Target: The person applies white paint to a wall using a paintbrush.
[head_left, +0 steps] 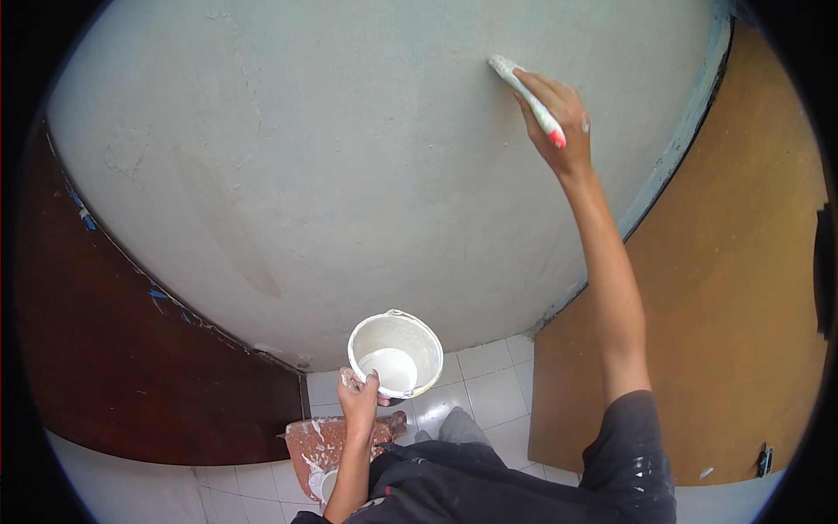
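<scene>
Paintbrush and white bucket were well apart. The left hand gripped the bucket's near rim, below. Up and to the right, the right hand was closed around the brush, whose long axis slanted from bristles, upper left, to red end; wall contact I could not tell.

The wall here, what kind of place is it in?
Probably somewhere indoors, perhaps a room or hallway in a house: the pale wall stands between a dark brown, door-like panel and a lighter brown panel, with a white tiled floor below.
</scene>
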